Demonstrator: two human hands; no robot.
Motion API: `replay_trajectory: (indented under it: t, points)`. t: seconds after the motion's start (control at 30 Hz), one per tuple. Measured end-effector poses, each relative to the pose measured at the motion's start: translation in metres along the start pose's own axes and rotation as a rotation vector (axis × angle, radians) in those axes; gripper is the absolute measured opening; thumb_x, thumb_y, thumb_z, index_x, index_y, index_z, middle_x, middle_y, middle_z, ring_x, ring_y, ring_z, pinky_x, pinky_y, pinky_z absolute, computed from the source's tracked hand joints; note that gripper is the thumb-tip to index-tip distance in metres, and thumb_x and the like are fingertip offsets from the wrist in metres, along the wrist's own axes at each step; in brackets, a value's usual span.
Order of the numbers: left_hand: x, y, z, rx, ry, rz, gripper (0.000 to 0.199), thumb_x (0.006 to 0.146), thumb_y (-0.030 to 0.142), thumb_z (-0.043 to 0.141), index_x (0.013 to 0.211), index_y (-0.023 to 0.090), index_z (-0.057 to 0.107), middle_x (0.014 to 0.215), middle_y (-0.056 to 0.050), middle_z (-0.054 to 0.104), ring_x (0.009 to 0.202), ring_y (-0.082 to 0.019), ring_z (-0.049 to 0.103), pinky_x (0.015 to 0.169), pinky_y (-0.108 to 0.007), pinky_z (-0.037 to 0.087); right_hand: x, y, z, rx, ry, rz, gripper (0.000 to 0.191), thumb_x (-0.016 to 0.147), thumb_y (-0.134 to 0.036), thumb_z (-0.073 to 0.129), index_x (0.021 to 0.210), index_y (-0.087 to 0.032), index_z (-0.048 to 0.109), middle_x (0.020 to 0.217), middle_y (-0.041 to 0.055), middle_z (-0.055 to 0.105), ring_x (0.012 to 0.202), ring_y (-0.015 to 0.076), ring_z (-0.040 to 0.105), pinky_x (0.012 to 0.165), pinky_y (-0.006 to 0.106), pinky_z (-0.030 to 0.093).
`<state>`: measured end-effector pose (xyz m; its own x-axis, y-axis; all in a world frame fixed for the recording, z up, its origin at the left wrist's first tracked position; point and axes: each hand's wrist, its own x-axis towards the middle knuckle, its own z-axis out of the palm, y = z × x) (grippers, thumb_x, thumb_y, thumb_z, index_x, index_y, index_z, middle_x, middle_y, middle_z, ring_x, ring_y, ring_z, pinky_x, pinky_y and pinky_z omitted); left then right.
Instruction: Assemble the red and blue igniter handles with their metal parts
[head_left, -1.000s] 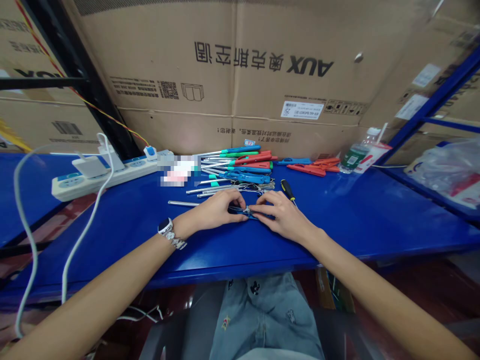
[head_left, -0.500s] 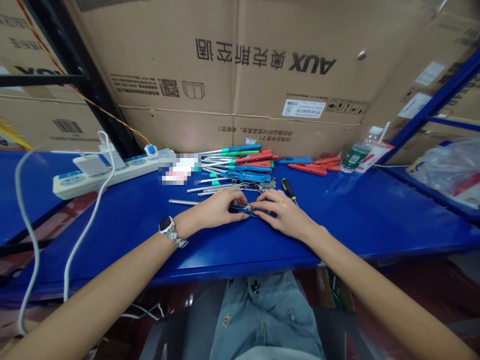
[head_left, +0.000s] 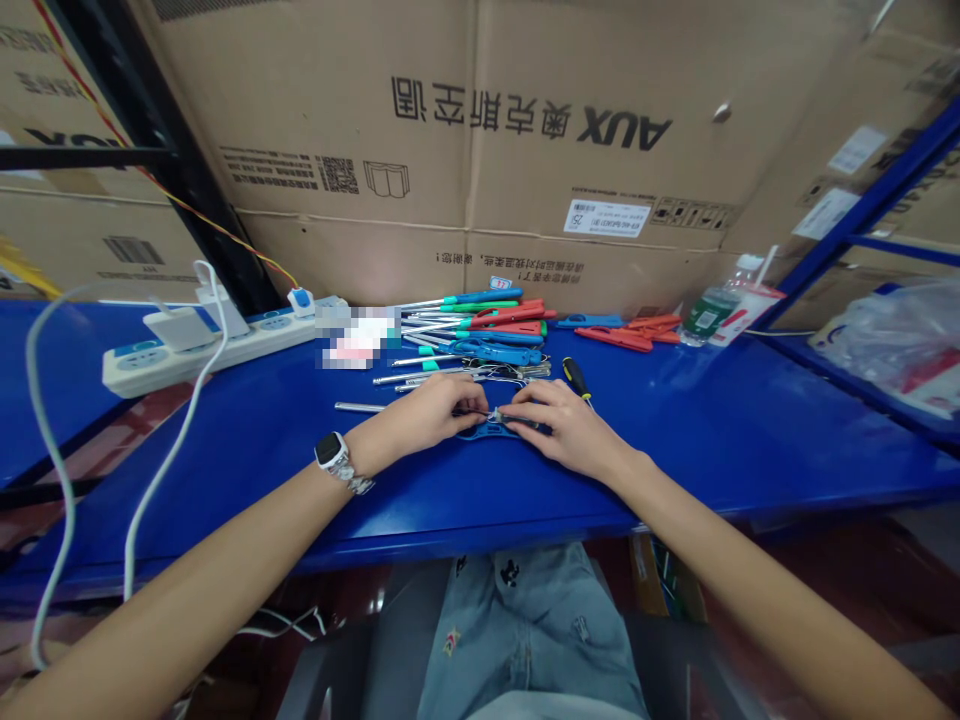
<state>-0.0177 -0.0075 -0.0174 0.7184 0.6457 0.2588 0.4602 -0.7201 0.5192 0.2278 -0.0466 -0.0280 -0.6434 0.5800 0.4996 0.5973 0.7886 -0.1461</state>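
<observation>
My left hand (head_left: 442,408), with a watch on its wrist, is closed at the left end of an opened blue lighter casing (head_left: 491,431). A metal tube (head_left: 360,407) sticks out to the left beneath this hand. My right hand (head_left: 566,418) has its fingers pinched on the casing's right part, over a dark piece. Between the fingertips of both hands sits a small pale part (head_left: 495,415), too small to make out. Behind the hands lie loose metal tubes (head_left: 420,379) and a blue lighter (head_left: 499,351). A yellow-and-black screwdriver (head_left: 576,377) rests by my right hand.
Long-nosed lighters in red (head_left: 514,314) and other colours are piled against the cardboard box (head_left: 480,180). Orange casings (head_left: 619,338) and a plastic bottle (head_left: 709,312) stand farther right. To the left, a power strip (head_left: 150,365) trails white cables over the blue table (head_left: 420,500).
My left thumb has drawn back and the fingers have curled, so more of the blue casing shows. My right hand stays nearly in place.
</observation>
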Motion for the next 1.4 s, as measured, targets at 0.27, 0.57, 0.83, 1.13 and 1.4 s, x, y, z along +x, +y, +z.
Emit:
replay_trajectory:
  t: [0.27, 0.57, 0.83, 1.13, 1.4]
  points:
    - [-0.002, 0.007, 0.001, -0.043, 0.076, 0.008, 0.016, 0.087, 0.032, 0.067, 0.098, 0.020, 0.067, 0.107, -0.007, 0.065, 0.100, -0.024, 0.062, 0.090, -0.041, 0.050, 0.001, -0.002, -0.004, -0.059, 0.073, -0.060, 0.020, 0.102, -0.025, 0.059, 0.111, -0.018, 0.075, 0.105, 0.0108, 0.073, 0.096, 0.0237, 0.065, 0.086, 0.042, 0.049]
    - [-0.002, 0.008, -0.001, -0.065, 0.057, 0.003, 0.022, 0.085, 0.036, 0.073, 0.097, 0.020, 0.065, 0.105, -0.006, 0.067, 0.100, -0.024, 0.063, 0.091, -0.040, 0.050, 0.000, -0.005, -0.005, -0.084, 0.055, -0.070, 0.022, 0.103, -0.024, 0.056, 0.113, -0.018, 0.075, 0.104, 0.0103, 0.073, 0.092, 0.0225, 0.064, 0.083, 0.040, 0.048]
    - [-0.005, 0.006, -0.003, -0.015, -0.026, -0.051, 0.036, 0.081, 0.040, 0.078, 0.108, 0.019, 0.066, 0.110, -0.008, 0.071, 0.102, -0.024, 0.066, 0.092, -0.039, 0.051, -0.001, -0.005, -0.006, -0.050, -0.043, -0.026, 0.021, 0.102, -0.025, 0.058, 0.113, -0.020, 0.076, 0.104, 0.0098, 0.072, 0.097, 0.0237, 0.064, 0.087, 0.042, 0.049]
    - [-0.004, 0.005, -0.001, -0.012, -0.064, -0.052, 0.028, 0.086, 0.037, 0.072, 0.106, 0.018, 0.068, 0.108, -0.008, 0.071, 0.099, -0.022, 0.066, 0.089, -0.036, 0.051, -0.001, -0.008, -0.009, -0.049, -0.103, 0.000, 0.026, 0.103, -0.025, 0.057, 0.118, -0.019, 0.076, 0.107, 0.0111, 0.070, 0.103, 0.0252, 0.062, 0.094, 0.047, 0.050]
    - [-0.004, 0.003, 0.000, -0.011, -0.060, -0.050, 0.027, 0.087, 0.036, 0.072, 0.106, 0.018, 0.069, 0.107, -0.008, 0.069, 0.098, -0.022, 0.066, 0.089, -0.037, 0.052, -0.006, -0.014, -0.014, -0.047, -0.184, 0.063, 0.033, 0.105, -0.034, 0.053, 0.130, -0.026, 0.072, 0.120, 0.0108, 0.068, 0.112, 0.0270, 0.061, 0.098, 0.050, 0.051]
